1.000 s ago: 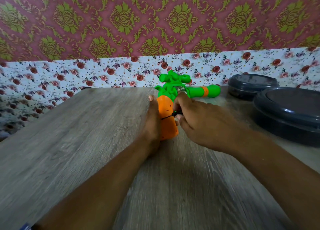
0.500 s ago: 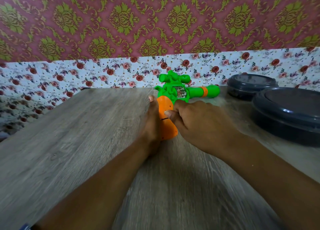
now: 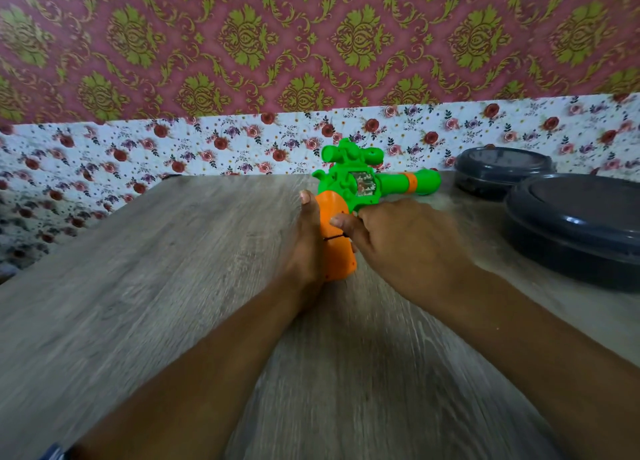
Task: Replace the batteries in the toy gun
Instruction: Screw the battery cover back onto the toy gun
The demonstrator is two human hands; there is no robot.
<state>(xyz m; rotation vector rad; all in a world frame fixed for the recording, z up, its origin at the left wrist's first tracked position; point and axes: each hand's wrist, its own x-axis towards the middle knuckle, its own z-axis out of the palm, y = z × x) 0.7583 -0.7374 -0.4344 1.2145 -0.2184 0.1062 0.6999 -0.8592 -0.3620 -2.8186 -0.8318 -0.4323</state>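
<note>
The toy gun (image 3: 360, 182) lies on the wooden table (image 3: 156, 269), with a green body, a scope and a barrel pointing right. Its orange handle (image 3: 334, 258) points toward me. My left hand (image 3: 306, 248) holds the handle from the left side, thumb tip up by the top of the grip. From the right, my right hand (image 3: 408, 248) grips the handle with its thumb across the orange face and its fingers curled. A thin dark line crosses the handle just under that thumb. No batteries are visible.
Two dark grey round lidded containers stand at the right: a large one (image 3: 575, 224) near the table's right edge and a smaller one (image 3: 502, 168) behind it. A floral-papered wall runs along the far edge of the table.
A small black item pinched in my right fingertips a second ago is no longer visible. My right thumb has slid onto the orange handle. The left hand and the gun stayed put.
</note>
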